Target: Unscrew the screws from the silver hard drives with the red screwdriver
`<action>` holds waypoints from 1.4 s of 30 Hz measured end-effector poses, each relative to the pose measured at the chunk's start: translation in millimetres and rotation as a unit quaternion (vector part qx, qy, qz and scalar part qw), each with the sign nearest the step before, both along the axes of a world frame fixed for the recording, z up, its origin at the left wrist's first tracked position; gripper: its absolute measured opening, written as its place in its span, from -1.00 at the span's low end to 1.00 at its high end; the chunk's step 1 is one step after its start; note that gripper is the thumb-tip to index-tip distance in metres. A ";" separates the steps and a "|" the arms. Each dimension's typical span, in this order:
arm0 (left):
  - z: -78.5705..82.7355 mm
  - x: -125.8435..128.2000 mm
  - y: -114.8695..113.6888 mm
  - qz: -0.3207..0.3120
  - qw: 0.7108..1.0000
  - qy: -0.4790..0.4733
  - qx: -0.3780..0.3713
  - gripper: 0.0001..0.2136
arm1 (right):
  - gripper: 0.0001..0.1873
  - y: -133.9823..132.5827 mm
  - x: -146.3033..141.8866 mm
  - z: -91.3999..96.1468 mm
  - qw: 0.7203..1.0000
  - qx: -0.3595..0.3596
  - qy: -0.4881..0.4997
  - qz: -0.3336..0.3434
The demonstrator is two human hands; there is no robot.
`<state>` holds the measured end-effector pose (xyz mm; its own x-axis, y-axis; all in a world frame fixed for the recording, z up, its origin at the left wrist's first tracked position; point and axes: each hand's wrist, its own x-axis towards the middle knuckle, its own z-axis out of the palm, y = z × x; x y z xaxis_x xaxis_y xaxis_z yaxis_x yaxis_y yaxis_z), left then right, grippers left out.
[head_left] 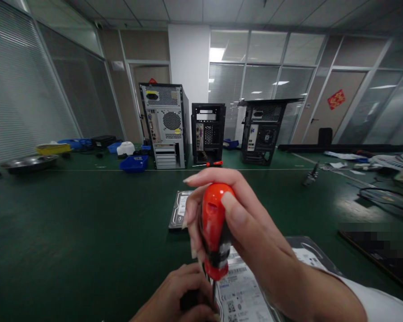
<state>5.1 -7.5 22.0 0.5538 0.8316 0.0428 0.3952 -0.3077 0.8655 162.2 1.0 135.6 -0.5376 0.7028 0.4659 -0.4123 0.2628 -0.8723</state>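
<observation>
My right hand [245, 219] is wrapped round the red and black handle of a screwdriver [215, 223], its shaft pointing down. Below it lies a hard drive [242, 290] with a white printed label, partly covered by my right hand and wrist. At the drive's left edge my left hand [184, 290] has its fingers curled close to the screwdriver's shaft; what they grip there is hidden. Another hard drive [179, 212] rests farther up the green table, half behind my right hand. A third drive [309, 255] shows beyond my right wrist.
Computer cases [166, 125] stand along the far side, with a second red screwdriver [213, 164] before them. Blue trays [133, 164] and a metal bowl [30, 164] sit at left. At right are a dark flat device [376, 255], cables [386, 194] and a small metal part [310, 176].
</observation>
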 end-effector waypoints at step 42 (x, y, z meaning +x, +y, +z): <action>3.2 -0.6 -4.2 0.001 1.000 0.005 0.017 -0.93 | -0.77 11.8 -0.8 12.1 0.986 -0.064 0.002 0.157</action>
<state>4.5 -11.7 25.2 0.5527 0.8308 0.0652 0.4049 -0.3361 0.8504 161.4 12.8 147.8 -0.7362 0.5554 0.3868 -0.4586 0.0109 -0.8886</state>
